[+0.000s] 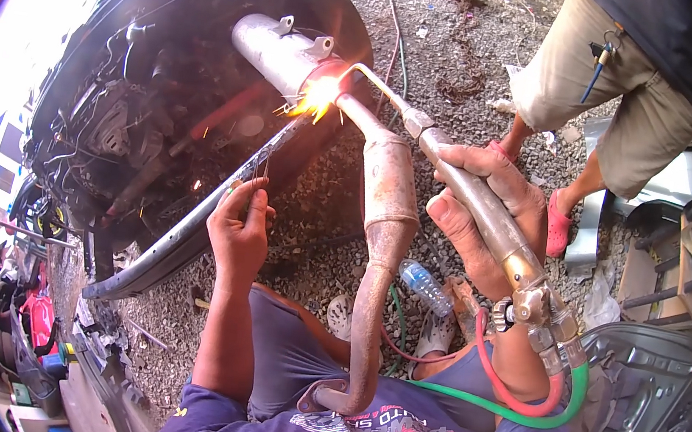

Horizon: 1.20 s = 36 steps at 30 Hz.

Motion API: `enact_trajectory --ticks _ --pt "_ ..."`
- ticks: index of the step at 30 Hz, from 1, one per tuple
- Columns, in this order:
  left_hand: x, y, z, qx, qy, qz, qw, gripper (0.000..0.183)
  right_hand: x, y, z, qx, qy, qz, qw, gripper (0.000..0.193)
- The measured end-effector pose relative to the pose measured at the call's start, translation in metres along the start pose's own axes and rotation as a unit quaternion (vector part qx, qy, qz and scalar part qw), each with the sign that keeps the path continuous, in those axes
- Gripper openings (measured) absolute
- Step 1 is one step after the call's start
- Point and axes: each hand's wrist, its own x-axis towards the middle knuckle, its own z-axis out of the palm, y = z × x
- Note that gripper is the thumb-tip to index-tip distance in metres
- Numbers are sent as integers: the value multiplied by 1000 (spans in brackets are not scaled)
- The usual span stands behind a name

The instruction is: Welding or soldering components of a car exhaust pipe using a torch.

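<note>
Grey gravel ground (pixel 435 34), strewn with odds and ends.
From the middle of the view, thin hoses (pixel 398 30) run over it toward twelve o'clock, a rusty, chain-like tangle (pixel 463 65) lies at one, a bystander's pink clog (pixel 559 226) stands at three, a clear plastic bottle (pixel 426 287) lies sideways at four, and a grey clog (pixel 340 316) rests at six.

Wearer's hands numbered two: left hand (pixel 241 225), right hand (pixel 500 178). Torch (pixel 494 224) count was one, flame (pixel 319 98) one. Hoses on torch totalled two: one red hose (pixel 505 395), one green hose (pixel 543 421). Thin rods (pixel 266 164) at left fingertips were too fine to count. Silver canister (pixel 267 49) was one, with two brackets (pixel 322 47). Rusty pipe (pixel 373 300) numbered one, with one bulged section (pixel 389 178), one end flange (pixel 317 394). Plastic bottles (pixel 426 287) came to one. Co-workers (pixel 631 69) numbered one, pink clogs (pixel 559 225) two, grey clogs (pixel 340 316) two.
</note>
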Motion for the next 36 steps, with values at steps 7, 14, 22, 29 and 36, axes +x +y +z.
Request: enact_trajectory --ticks 7,14,22,29,36 --pt "0 2 0 -20 1 -2 1000 21 0 1 2 11 7 -5 1000 43" --pt "-2 2 -2 -40 2 -13 999 21 0 0 3 1 4 -5 1000 43" --pt "-1 1 -5 0 1 -4 1000 21 -1 -1 4 12 6 -2 1000 43" --pt "-2 -4 -7 3 7 3 1000 21 -1 0 3 -4 -3 -27 1000 42" --pt "-3 -5 -7 14 1 1 1000 21 -1 0 5 12 10 -9 1000 37"
